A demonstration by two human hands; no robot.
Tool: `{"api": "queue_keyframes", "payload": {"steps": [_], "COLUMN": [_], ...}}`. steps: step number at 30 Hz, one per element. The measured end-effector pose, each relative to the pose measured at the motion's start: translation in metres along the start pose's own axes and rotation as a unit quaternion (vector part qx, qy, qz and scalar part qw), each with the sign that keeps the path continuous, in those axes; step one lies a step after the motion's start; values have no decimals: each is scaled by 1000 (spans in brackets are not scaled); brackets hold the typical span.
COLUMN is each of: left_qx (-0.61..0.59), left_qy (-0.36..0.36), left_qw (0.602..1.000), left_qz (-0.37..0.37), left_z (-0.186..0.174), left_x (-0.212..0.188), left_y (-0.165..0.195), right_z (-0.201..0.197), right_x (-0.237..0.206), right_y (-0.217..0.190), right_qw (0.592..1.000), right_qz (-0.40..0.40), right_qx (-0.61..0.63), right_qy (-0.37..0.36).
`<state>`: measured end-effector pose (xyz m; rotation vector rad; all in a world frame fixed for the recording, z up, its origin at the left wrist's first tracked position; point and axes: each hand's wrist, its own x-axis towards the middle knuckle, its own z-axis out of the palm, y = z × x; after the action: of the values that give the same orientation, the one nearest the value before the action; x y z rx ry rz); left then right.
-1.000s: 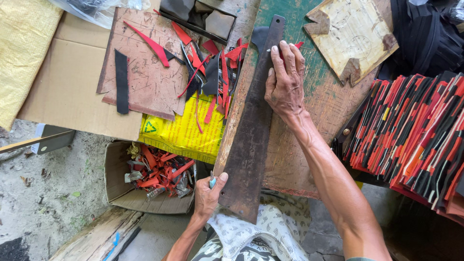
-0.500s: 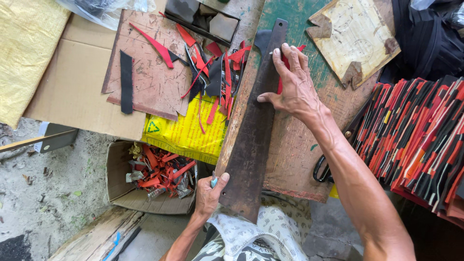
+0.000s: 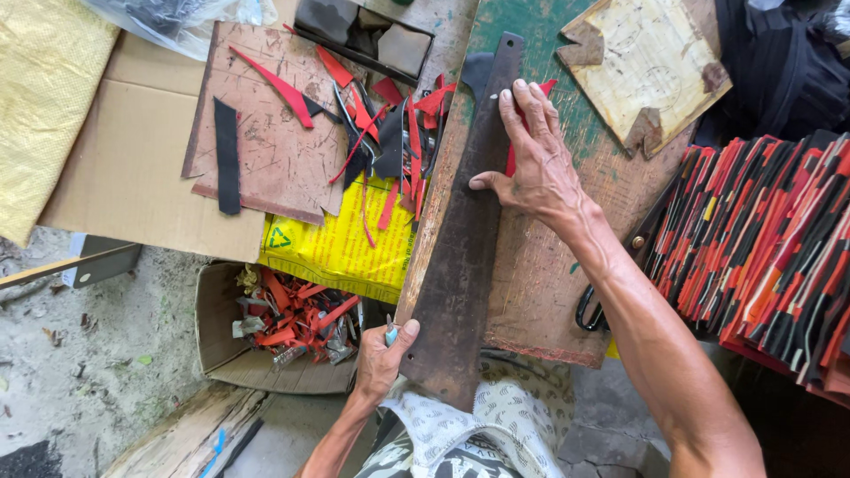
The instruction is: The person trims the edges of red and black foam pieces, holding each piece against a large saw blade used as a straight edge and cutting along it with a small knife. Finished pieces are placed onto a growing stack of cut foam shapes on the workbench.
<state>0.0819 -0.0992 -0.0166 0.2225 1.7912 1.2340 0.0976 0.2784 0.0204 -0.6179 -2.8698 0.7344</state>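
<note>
A long dark rusty metal bar (image 3: 460, 239) lies lengthwise on a worn wooden board (image 3: 567, 265). My left hand (image 3: 382, 354) grips the bar's near end, with a small teal-handled tool (image 3: 390, 333) between its fingers. My right hand (image 3: 531, 164) rests flat on the board to the right of the bar's far half, thumb touching the bar's edge, fingers over a red strip (image 3: 513, 150). Red and black offcuts (image 3: 390, 133) lie left of the bar.
A stack of red and black pieces (image 3: 761, 239) fills the right. Black scissors (image 3: 591, 305) sit at the board's right edge. A cardboard box of scraps (image 3: 283, 327) stands lower left, above it a yellow bag (image 3: 341, 243) and a brown cutting board (image 3: 274, 150).
My right hand has slid off the bar toward the right and now lies on the board beside it. My left hand keeps its hold on the near end.
</note>
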Motion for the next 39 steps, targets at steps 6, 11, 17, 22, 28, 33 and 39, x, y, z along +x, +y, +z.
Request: {"api": "queue_keyframes", "payload": {"steps": [6, 11, 17, 22, 28, 33, 39], "left_qx": [-8, 6, 7, 51, 104, 33, -32], "left_qy": [-1, 13, -1, -25, 35, 21, 6], "left_qw": [1000, 1000, 1000, 998, 994, 980, 965], "left_qz": [-3, 1, 3, -19, -8, 194, 261], "left_z": [0, 2, -1, -5, -69, -27, 79], "left_x": [-2, -4, 2, 1, 9, 78, 189], "left_y": [1, -2, -14, -12, 78, 154, 200], "right_z": [3, 2, 0, 1, -2, -5, -8], "right_x": [0, -1, 1, 2, 2, 1, 3], "right_y": [2, -2, -4, -3, 6, 15, 25], "right_qw": [1000, 1000, 1000, 999, 999, 1000, 1000], "right_qz": [-9, -4, -1, 1, -28, -12, -9], "right_qx": [3, -10, -25, -31, -26, -23, -20], "right_qy": [4, 0, -8, -14, 22, 13, 17]}}
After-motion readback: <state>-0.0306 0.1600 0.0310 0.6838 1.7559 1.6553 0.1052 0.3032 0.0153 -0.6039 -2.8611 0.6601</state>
